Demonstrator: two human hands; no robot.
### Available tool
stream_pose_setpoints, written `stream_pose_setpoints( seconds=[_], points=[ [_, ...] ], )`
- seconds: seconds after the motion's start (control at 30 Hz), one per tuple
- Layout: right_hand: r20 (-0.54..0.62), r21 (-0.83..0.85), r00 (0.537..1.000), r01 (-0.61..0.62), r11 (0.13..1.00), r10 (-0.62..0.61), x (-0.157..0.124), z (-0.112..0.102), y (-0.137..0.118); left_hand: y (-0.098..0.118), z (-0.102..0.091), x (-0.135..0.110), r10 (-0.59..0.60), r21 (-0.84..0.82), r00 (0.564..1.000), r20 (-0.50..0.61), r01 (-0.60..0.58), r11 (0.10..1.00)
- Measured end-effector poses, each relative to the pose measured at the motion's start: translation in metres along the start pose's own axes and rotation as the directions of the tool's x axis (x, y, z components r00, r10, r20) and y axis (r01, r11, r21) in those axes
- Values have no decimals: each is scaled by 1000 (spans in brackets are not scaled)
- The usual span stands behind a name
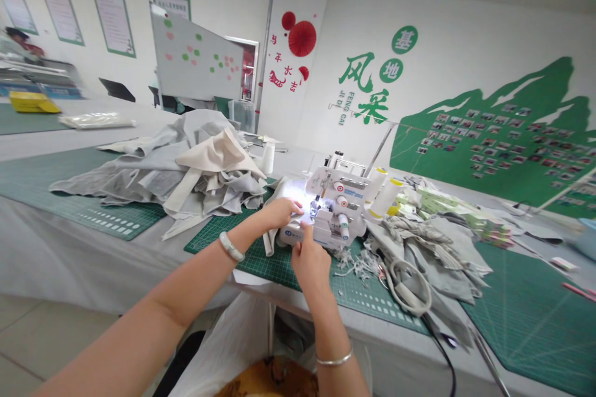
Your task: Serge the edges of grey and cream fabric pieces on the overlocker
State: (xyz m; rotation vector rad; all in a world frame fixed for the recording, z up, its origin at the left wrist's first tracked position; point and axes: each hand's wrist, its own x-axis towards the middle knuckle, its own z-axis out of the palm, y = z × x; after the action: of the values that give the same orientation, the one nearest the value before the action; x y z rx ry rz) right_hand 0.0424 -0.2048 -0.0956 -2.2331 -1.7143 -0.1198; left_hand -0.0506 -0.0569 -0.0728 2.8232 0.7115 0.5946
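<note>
A small white sewing machine (342, 211) stands on a green cutting mat (261, 254), its lamp lit over the needle area. My left hand (282, 211) lies on a strip of pale fabric (270, 229) at the machine's left side, fingers curled down on the cloth. My right hand (310, 260) is in front of the machine, fingers pinched on the same fabric near the needle. A pale bangle is on my left wrist and a silver one on my right.
A heap of grey and beige fabric (186, 173) lies to the left. More grey cloth (433, 248), thread scraps (358, 263) and a grey cable (410, 288) sit to the right. Thread cones (388, 192) stand behind the machine. A white bag (233, 347) hangs below the table edge.
</note>
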Motion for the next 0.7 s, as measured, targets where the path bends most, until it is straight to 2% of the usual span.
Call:
stream_pose_setpoints(
  seconds=[0.5,0.7],
  points=[
    [13,3,1000,6,1000,-6,7,1,-1,-7,1,8,2,42,1000,-8,-1,999],
    [32,8,999,-14,1000,13,10,1,-5,-1,-3,8,-23,118,1000,-5,23,993]
  ],
)
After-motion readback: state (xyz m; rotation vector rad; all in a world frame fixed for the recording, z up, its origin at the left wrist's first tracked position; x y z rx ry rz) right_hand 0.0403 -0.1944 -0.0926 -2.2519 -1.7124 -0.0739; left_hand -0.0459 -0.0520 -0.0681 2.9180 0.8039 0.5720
